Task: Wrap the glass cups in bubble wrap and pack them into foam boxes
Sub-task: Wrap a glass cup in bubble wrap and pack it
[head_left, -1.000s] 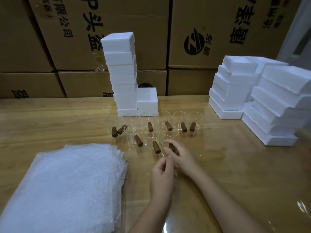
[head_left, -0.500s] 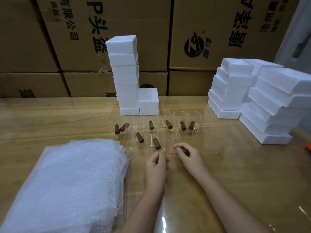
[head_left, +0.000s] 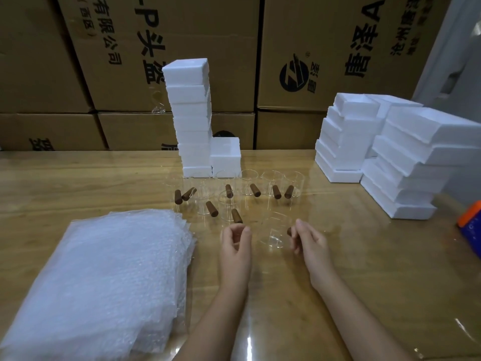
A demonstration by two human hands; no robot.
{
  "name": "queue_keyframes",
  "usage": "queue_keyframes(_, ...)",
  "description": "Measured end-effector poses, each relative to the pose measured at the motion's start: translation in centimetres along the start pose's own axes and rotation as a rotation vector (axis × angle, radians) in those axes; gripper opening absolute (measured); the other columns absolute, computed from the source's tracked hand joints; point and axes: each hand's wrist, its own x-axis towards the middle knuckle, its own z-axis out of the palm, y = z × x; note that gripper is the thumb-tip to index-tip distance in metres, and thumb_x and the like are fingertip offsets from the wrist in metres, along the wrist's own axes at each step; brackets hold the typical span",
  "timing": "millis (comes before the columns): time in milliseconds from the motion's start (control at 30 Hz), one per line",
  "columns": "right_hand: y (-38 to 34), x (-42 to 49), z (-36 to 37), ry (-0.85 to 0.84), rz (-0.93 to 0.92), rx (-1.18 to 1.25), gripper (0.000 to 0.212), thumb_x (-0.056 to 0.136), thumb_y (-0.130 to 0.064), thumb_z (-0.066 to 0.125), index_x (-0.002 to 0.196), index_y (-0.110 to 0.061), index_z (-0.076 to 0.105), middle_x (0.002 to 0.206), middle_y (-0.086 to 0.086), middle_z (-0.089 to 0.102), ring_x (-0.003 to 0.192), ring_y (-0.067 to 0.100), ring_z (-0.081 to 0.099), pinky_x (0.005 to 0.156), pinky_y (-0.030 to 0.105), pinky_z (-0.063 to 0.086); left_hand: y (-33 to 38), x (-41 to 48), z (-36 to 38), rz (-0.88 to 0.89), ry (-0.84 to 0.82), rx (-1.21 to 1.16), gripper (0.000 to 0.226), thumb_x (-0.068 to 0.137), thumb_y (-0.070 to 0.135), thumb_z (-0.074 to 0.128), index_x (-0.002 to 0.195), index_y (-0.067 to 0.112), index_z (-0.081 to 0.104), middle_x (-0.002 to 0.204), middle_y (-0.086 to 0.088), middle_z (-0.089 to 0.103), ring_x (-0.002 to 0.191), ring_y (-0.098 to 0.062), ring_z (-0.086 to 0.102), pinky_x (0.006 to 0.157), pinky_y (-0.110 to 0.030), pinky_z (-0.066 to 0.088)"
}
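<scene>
Well, at the lower left of the frame sits the stack of bubble wrap sheets (head_left: 99, 277), flat on the wooden table (head_left: 78, 178), with no sheet pulled off it. Above and to the right of it, around the upper middle, a tall stack of foam boxes (head_left: 190, 118) stands against the cartons (head_left: 182, 35), with a shorter foam box pile (head_left: 226, 157) touching its right side.

My left hand (head_left: 235, 246) hovers just right of the bubble wrap. Its fingers are loosely curled, thumb near forefinger, and I see nothing held in them. Beyond it the other glass cups (head_left: 250, 183) stand in a loose cluster in front of the foam, their brown handles pointing various ways.

The nearest glass cup (head_left: 276, 230) stands apart from that cluster, between my two hands at the centre. My right hand (head_left: 309, 243) has thumb and curled fingers pinching the end of its brown handle (head_left: 289, 231).

Further right, two staggered piles of foam pieces (head_left: 346, 142) (head_left: 411, 162) fill the middle right, and an orange-and-blue object (head_left: 471, 225) pokes in at the right edge. I cannot tell what it is.

I judge this to be the very start: one cup picked out, nothing wrapped yet. Next I would need a single sheet peeled from the stack with my left hand, which may cling to its neighbours, and the cup laid on it with the protruding handle covered too.
</scene>
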Motion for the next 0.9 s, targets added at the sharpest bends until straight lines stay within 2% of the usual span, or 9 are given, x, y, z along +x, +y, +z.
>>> queue_keyframes(100,-0.3,-0.2,0.5,-0.031,0.080,0.104,0.046,0.096,-0.036,0.046,0.051,-0.026,0.051,0.050,-0.006,0.047,0.048,0.007,0.044,0.047,0.015,0.035,0.1,0.1,0.3,-0.038,-0.109,-0.038,0.028,0.080,0.049,0.054,0.104,0.035,0.056,0.111,0.006,0.062,0.103,-0.012,0.060,0.084,-0.033,0.052)
queue_keyframes(267,-0.2,-0.4,1.5,-0.151,0.068,0.215,0.041,0.085,-0.053,0.050,0.053,-0.027,0.053,0.049,-0.006,0.046,0.047,0.005,0.041,0.046,0.016,0.033,0.1,0.8,0.5,-0.153,-0.265,-0.172,0.049,0.076,0.049,0.058,0.116,0.021,0.053,0.117,-0.008,0.065,0.105,-0.027,0.065,0.089,-0.046,0.052)
queue_keyframes(400,0.2,-0.2,1.3,-0.137,-0.188,-0.054,0.033,0.092,-0.047,0.042,0.068,-0.032,0.059,0.055,-0.008,0.052,0.051,0.003,0.045,0.050,0.017,0.036,0.1,1.0,0.5,-0.147,-0.255,-0.205,0.056,0.079,0.046,0.061,0.121,0.011,0.051,0.112,-0.009,0.066,0.076,-0.017,0.068,0.051,-0.022,0.049)
queue_keyframes(500,0.4,-0.1,1.0,-0.079,-0.461,-0.391,0.027,0.094,-0.043,0.037,0.084,-0.032,0.060,0.069,-0.019,0.059,0.062,0.003,0.055,0.058,0.016,0.040,-0.1,1.2,0.6,-0.133,-0.203,-0.234,0.070,0.073,0.050,0.061,0.124,0.005,0.048,0.096,-0.005,0.071,0.064,-0.015,0.066,0.045,-0.020,0.046)
queue_keyframes(567,0.2,-0.3,0.9,-0.043,-0.575,-0.592,0.025,0.095,-0.037,0.037,0.101,-0.025,0.058,0.080,-0.013,0.066,0.070,0.007,0.062,0.059,0.024,0.046,-0.3,1.3,0.6,-0.115,-0.182,-0.247,0.064,0.075,0.053,0.070,0.120,0.013,0.048,0.097,-0.006,0.071,0.062,-0.015,0.066,0.044,-0.020,0.046)
queue_keyframes(633,-0.3,-0.3,1.0,0.002,-0.640,-0.792,0.034,0.094,-0.033,0.037,0.112,-0.015,0.060,0.085,0.000,0.071,0.072,0.022,0.067,0.054,0.031,0.049,-0.5,1.2,0.7,-0.089,-0.165,-0.224,0.058,0.069,0.056,0.071,0.111,0.025,0.046,0.101,-0.007,0.069,0.063,-0.012,0.066,0.046,-0.022,0.047)
queue_keyframes(733,-0.7,-0.6,1.4,0.039,-0.696,-0.970,0.039,0.091,-0.026,0.038,0.104,-0.003,0.067,0.086,0.006,0.072,0.071,0.028,0.069,0.048,0.030,0.049,-0.7,0.9,0.8,-0.055,-0.147,-0.188,0.057,0.061,0.060,0.067,0.105,0.030,0.044,0.104,-0.007,0.069,0.065,-0.010,0.068,0.052,-0.020,0.049)
queue_keyframes(833,-0.9,-1.0,1.8,0.037,-0.603,-0.979,0.026,0.091,-0.015,0.049,0.105,0.000,0.065,0.085,0.011,0.072,0.069,0.031,0.069,0.049,0.033,0.049,-0.7,0.7,0.7,-0.008,-0.146,-0.177,0.048,0.064,0.058,0.067,0.103,0.038,0.048,0.107,-0.005,0.069,0.080,-0.011,0.070,0.060,-0.019,0.051)
queue_keyframes(900,-0.7,-1.2,1.9,0.024,-0.503,-0.943,0.020,0.093,-0.007,0.051,0.107,0.000,0.062,0.084,0.014,0.071,0.070,0.035,0.067,0.054,0.038,0.048,-0.3,0.6,0.6,0.031,-0.158,-0.183,0.037,0.067,0.055,0.069,0.100,0.046,0.054,0.104,0.012,0.069,0.090,-0.005,0.068,0.064,-0.016,0.051)
